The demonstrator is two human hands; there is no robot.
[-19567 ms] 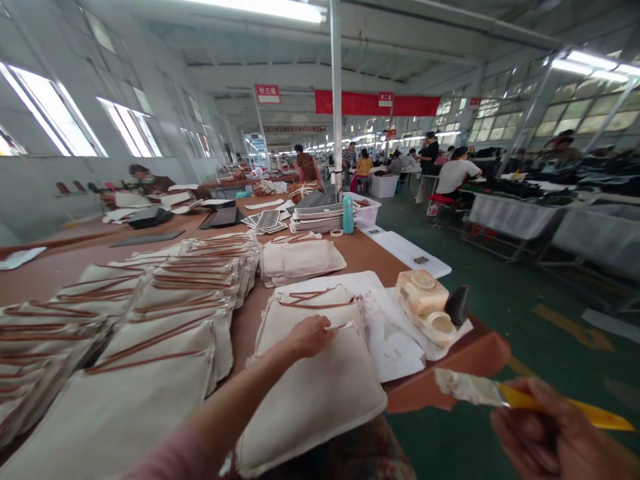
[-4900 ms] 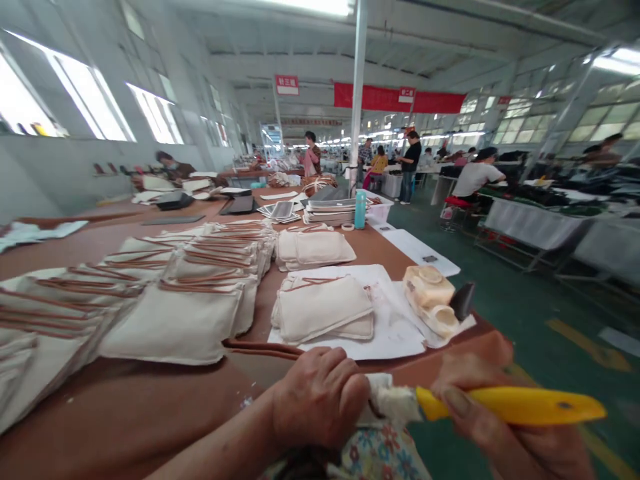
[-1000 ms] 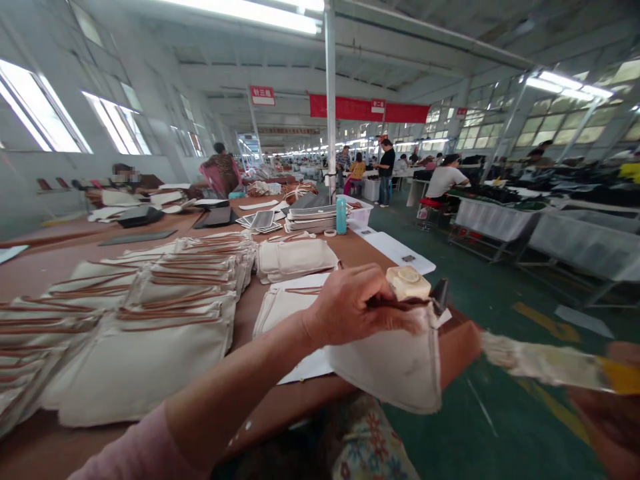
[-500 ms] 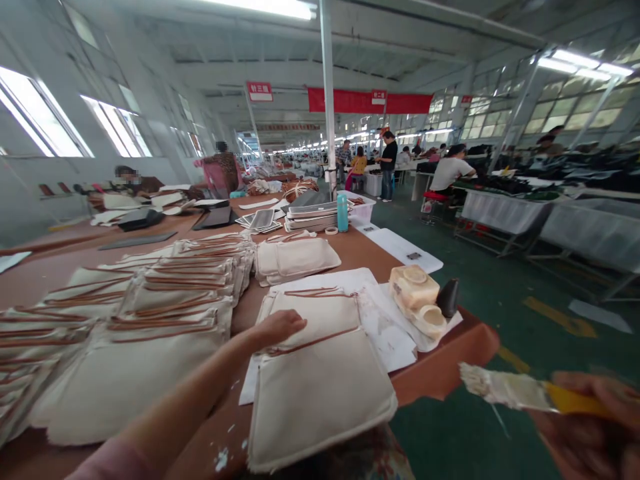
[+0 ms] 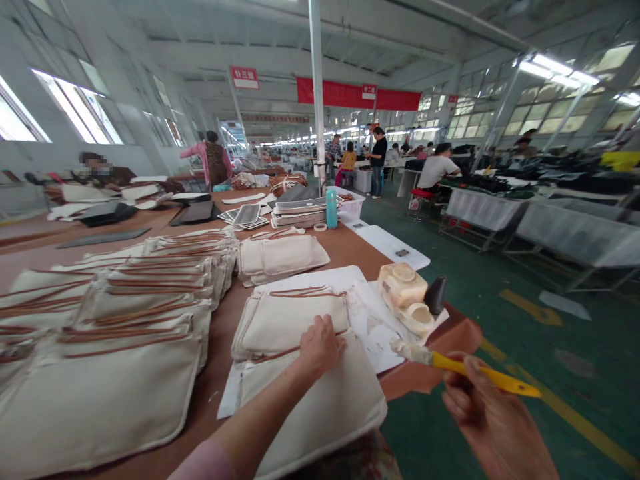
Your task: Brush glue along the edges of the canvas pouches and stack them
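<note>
My left hand [image 5: 321,345] is closed at the brown-trimmed edge of the front cream fabric piece [image 5: 320,407], its fingertips pinching there; whether the edge is between them is hard to see. Behind it lies another cream piece [image 5: 285,323], on white paper [image 5: 360,293]. In my right hand [image 5: 483,400] is a yellow-handled brush [image 5: 490,377], held beyond the table's right corner. The pale bristles point left, just in front of a glue-stained plastic container [image 5: 403,287] with a round opening.
Rows of cream pieces with brown strips [image 5: 125,333] cover the left of the brown table [image 5: 210,400]. A dark cone [image 5: 436,295] stands beside the container. Farther back are a turquoise bottle [image 5: 331,209], a tape roll [image 5: 320,227] and stacked panels [image 5: 297,213]. People work beyond.
My left hand has moved right along the brown-trimmed edge. My right hand has brought the brush left, close to the container. The view has shifted slightly to the right.
</note>
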